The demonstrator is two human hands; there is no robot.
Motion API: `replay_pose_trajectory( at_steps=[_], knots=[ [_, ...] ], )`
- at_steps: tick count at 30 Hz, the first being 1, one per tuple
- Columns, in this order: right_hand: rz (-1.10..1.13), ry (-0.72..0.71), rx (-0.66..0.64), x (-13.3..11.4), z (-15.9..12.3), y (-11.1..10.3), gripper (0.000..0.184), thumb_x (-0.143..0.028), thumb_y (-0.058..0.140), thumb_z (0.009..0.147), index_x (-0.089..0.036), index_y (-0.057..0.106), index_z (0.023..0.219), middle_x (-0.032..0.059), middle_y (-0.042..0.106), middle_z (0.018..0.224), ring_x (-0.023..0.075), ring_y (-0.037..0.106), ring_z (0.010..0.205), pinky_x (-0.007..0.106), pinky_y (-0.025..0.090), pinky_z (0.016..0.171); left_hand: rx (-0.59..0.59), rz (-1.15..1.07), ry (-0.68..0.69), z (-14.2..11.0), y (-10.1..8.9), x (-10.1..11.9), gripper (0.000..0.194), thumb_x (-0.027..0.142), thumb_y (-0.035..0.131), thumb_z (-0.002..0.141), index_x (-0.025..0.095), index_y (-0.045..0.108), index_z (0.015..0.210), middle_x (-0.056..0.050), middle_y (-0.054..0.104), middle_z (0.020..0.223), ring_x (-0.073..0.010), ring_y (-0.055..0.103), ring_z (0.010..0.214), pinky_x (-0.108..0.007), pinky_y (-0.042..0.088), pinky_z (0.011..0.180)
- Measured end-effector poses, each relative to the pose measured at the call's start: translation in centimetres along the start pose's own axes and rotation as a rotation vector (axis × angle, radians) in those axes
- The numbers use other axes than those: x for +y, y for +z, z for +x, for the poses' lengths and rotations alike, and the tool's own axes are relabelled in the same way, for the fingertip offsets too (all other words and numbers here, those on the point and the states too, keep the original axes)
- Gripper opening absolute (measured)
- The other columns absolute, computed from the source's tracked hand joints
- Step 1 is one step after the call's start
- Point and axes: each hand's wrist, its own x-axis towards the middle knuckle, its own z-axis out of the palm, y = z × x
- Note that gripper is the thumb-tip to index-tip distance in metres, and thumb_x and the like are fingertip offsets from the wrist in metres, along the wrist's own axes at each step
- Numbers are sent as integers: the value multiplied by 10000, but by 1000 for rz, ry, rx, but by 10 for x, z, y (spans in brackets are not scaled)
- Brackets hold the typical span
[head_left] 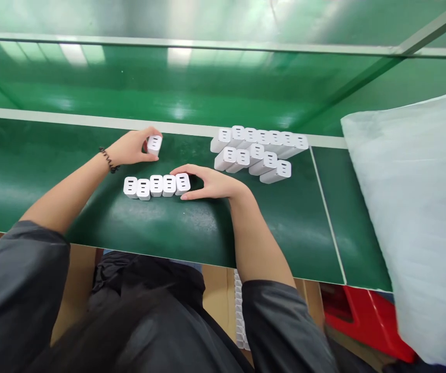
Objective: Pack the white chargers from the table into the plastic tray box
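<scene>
My left hand [131, 147] grips one white charger block [154, 144] upright on the green bench top [52, 171], just behind a short row. That row of several white charger blocks [156, 186] stands side by side near the front edge. My right hand [211, 182] rests on the bench with its fingers against the right end of the row, touching the last block [183, 183]. A larger cluster of white charger blocks [257, 153] lies in two staggered lines to the right, beyond my right hand.
A stack of white foam sheets [413, 207] fills the right side of the bench. A pale strip [71, 120] runs along the back of the bench top, with a green shelf above. A red crate [366, 316] sits below the front edge.
</scene>
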Motion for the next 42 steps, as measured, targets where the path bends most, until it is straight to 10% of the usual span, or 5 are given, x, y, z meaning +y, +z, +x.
replay_pose_trajectory(
  at_steps=[6,13,20,35,42],
  knots=[
    [-109,-35,126,-11,1,7,409,-395,707,777,-221,629,1139,49,694,1160,233,648,1029,398,512,919,-96,-44,33,35,10,14,787,452,734,708,177,447,1387,-103,639,1177,-202,629,862,-335,490,803],
    [-461,-214,412,-21,0,14,288,-272,626,791,-226,605,1075,72,656,1071,249,580,991,403,497,843,53,-37,73,-50,-6,22,666,628,554,856,212,499,1373,-115,613,1295,-223,624,997,-353,514,813],
    [-540,-274,498,-21,1,14,263,-258,618,790,-237,596,1052,62,617,1001,249,554,938,422,500,818,45,128,196,-89,20,31,704,719,563,821,251,534,1346,-90,627,1297,-274,605,1134,-383,513,898],
    [-387,35,721,11,26,28,643,-458,515,915,-318,285,1499,110,467,1448,367,389,1378,633,369,1099,46,116,274,-97,28,19,606,558,587,886,217,474,1374,-99,652,1256,-245,633,1043,-356,496,856],
    [-449,-204,419,-26,17,42,594,-489,602,884,-269,438,1410,105,602,1304,322,552,1219,528,451,1030,65,113,288,-98,30,16,560,514,577,901,206,467,1356,-87,666,1221,-229,642,1013,-337,491,814]
  ],
)
